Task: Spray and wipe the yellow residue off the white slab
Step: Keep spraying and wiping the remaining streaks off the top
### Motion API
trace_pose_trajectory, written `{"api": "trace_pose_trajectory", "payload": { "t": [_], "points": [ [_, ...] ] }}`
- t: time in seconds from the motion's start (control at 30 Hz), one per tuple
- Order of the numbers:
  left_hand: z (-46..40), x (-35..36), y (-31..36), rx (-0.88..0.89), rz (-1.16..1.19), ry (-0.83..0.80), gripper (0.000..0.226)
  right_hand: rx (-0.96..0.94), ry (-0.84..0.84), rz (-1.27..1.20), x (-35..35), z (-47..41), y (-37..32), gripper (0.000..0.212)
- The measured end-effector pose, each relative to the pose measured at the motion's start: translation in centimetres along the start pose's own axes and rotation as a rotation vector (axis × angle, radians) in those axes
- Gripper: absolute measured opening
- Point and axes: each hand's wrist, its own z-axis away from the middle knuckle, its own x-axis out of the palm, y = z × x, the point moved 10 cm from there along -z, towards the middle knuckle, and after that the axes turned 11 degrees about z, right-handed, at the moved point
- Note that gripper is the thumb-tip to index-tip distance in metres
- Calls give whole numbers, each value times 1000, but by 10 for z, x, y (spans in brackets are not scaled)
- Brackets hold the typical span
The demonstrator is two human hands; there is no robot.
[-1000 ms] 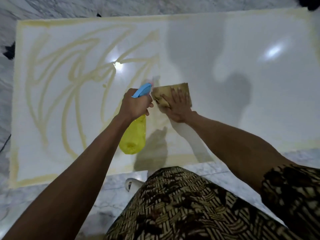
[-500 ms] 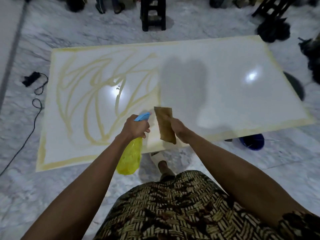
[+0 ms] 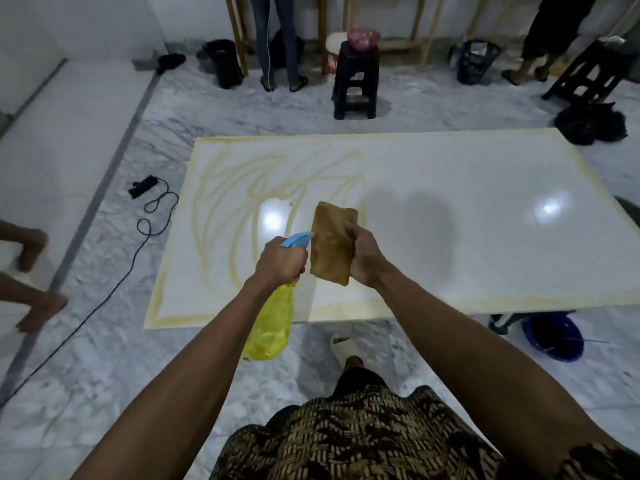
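Above the white slab (image 3: 450,237), left hand (image 3: 280,263) grips forward-pointing spray bottle (image 3: 272,323); right hand (image 3: 363,258) clutches upright cloth (image 3: 330,247).

The slab (image 3: 450,237) is glossy white, edged with a pale yellow border and looped with yellow streaks (image 3: 242,202) across its left half, while the floor (image 3: 86,358) under it is white marble veined with grey. The spray bottle (image 3: 270,327) is clear yellow with a light blue nozzle, and the cloth (image 3: 329,247) beside it is a dull tan-brown. The shirt (image 3: 363,438) carries a dark brown and cream woven-looking print, the stool (image 3: 355,81) is black, the basin (image 3: 554,337) deep blue, and the cable (image 3: 104,296) black.
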Motion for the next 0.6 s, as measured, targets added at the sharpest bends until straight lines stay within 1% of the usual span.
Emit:
{"api": "trace_pose_trajectory", "payload": {
  "t": [0.03, 0.1, 0.17, 0.23, 0.3, 0.4, 0.53, 0.6],
  "points": [
    [2, -5, 1, 5, 2, 7, 18, -3, 1, 8, 5, -1, -2, 51],
    [4, -5, 3, 8, 4, -35, 17, -8, 1, 27, 13, -3, -6, 49],
    [2, -5, 3, 8, 9, -45, 29, -7, 0, 31, 19, -5, -9, 46],
    [-1, -12, 2, -7, 22, 10, 37, 1, -24, 30, 25, -12, -12, 45],
    [-7, -18, 3, -30, 24, 50, 37, 12, -11, 25, 27, -19, -16, 43],
    [-23, -18, 9, -36, 43, 51, 27, 22, 1, -3, 24, -35, -24, 45],
    [-53, -8, 17, -47, 65, 33, 47, 71, 14, -31, 18, -57, -25, 51],
    [-72, -2, 23, -31, 74, 37, 54, 92, 18, 8, 7, -72, -26, 53]
  ]
}}
